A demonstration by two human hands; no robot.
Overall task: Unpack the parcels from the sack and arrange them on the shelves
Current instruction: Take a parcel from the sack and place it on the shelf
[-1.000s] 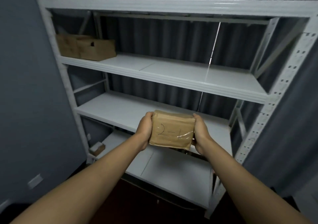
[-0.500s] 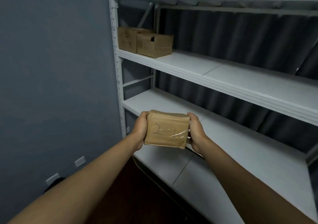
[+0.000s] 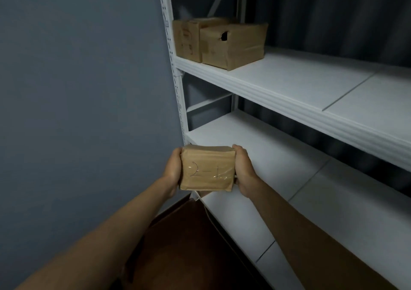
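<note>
A small brown taped parcel [image 3: 207,168] with "2-1" written on its top hangs in the air in front of the left end of the white lower shelf [image 3: 278,167]. My left hand [image 3: 172,171] grips its left side and my right hand [image 3: 242,170] grips its right side, fingers curled under it. Two brown cardboard parcels stand side by side at the left end of the upper shelf [image 3: 289,82]: a taller one [image 3: 186,39] against the post and a wider one [image 3: 233,43] with a torn hole. The sack is not in view.
The white perforated post [image 3: 175,76] of the rack stands against a grey wall [image 3: 77,89] on the left. Dark corrugated panelling backs the shelves. A dark reddish floor [image 3: 189,245] lies below my arms, in front of the rack.
My view has swung left and closer to the rack's left end; the two shelved parcels now look larger. Both hands keep the same hold on the "2-1" parcel.
</note>
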